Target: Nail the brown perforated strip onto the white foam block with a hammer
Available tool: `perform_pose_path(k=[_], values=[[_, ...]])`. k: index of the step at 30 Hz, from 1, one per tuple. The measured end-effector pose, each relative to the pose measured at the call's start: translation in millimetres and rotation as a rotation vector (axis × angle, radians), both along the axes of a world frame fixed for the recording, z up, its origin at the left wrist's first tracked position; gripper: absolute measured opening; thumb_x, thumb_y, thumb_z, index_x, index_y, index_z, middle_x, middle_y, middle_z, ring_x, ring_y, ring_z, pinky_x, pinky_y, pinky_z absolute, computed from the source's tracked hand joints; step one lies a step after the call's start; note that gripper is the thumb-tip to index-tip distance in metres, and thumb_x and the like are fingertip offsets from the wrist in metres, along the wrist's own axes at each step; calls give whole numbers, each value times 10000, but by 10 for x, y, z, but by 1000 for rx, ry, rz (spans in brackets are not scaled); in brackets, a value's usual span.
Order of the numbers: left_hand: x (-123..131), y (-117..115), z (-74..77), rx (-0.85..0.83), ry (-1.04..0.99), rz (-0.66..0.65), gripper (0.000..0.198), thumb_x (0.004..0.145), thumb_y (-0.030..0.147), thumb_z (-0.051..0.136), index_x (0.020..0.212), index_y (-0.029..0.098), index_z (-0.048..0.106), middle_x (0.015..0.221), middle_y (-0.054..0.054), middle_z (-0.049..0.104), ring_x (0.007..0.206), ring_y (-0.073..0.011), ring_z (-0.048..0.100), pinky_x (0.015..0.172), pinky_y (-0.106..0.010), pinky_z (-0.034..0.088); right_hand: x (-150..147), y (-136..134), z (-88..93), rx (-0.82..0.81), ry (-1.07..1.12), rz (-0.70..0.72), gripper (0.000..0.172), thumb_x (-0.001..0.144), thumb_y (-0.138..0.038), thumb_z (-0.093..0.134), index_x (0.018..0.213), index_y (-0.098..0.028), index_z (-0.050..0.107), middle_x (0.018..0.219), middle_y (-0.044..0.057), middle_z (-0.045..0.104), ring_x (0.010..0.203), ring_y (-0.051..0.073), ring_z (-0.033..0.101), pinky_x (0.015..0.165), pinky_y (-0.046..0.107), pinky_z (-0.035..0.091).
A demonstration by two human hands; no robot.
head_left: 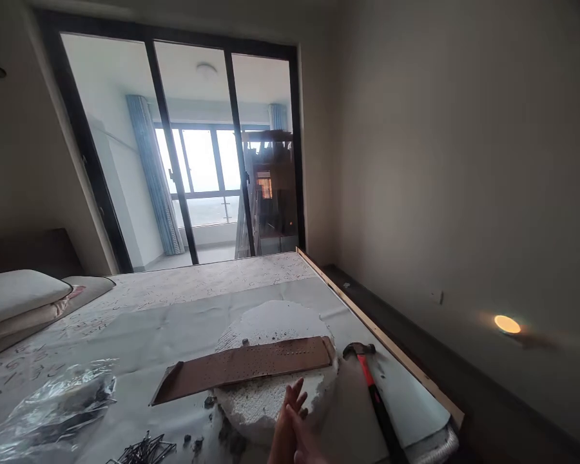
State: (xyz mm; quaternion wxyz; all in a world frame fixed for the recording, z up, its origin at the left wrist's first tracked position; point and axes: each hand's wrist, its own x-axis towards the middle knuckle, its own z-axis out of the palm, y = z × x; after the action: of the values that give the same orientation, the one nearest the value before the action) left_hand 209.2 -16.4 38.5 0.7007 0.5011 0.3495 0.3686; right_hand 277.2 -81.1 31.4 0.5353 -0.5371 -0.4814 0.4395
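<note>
My left hand (283,422) and my right hand (305,441) touch each other low in the head view, over the near edge of a round white foam block (251,406). The left fingers stretch forward, and the right hand lies against them with a finger extended. Nothing shows in either hand. Just beyond them, a brown strip (251,364) with rows of small holes lies across the foam; its left end is folded up. To the right rests a claw hammer (371,380) with a red and black handle.
A pile of dark nails (145,450) and several dark crumbs lie in front, beside a clear plastic bag (62,412). A grey sheet (174,335) covers part of the mattress (241,274). A wooden rail (367,322) edges the bed; pillows (24,296) are stacked left.
</note>
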Motion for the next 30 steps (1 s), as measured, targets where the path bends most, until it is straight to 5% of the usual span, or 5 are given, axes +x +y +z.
perform_pose_path(k=[5, 8, 13, 22, 30], values=[[12, -5, -100, -119, -185, -53, 619, 674, 648, 542, 1127, 236, 630, 1260, -102, 555, 1217, -311, 447, 1035, -446, 316, 440, 262, -121, -162, -540, 41, 562, 847, -397, 479, 1383, -265, 372, 1490, 78, 285, 1385, 295, 160, 1103, 545, 101], [-21, -18, -97, -26, -30, -53, 436, 594, 422, 697, 963, 191, 691, 1060, -91, 665, 1085, -296, 542, 986, -414, 374, 733, 394, -22, -124, -770, 63, 584, 826, -315, 465, 1376, -137, 386, 1481, 138, 288, 1347, 251, 292, 1082, 398, 270], [-37, -24, 101, 229, 263, -76, 186, 647, 193, 488, 687, 165, 667, 923, -61, 698, 956, -218, 604, 900, -322, 436, 1070, 814, 268, -24, -1162, -14, 304, 860, -219, 401, 957, -169, 685, 1122, 110, 619, 1011, 191, 591, 881, 273, 432], [-258, 116, 215, 623, 1035, -39, 331, 770, 151, 437, 1030, 171, 640, 1353, -104, 484, 1255, -225, 424, 1038, -351, 324, 1106, 1748, 224, -76, -1566, 266, 191, 882, -297, 520, 915, -138, 621, 981, 48, 640, 921, 173, 594, 835, 395, 474], [-411, 263, 178, 581, 1139, -68, 369, 808, 226, 438, 1130, 165, 606, 1398, -125, 425, 1298, -259, 373, 1065, -389, 305, 970, 1906, 77, -140, -1752, 387, 232, 869, -290, 548, 1015, -119, 601, 1044, 80, 620, 931, 184, 599, 816, 387, 499]])
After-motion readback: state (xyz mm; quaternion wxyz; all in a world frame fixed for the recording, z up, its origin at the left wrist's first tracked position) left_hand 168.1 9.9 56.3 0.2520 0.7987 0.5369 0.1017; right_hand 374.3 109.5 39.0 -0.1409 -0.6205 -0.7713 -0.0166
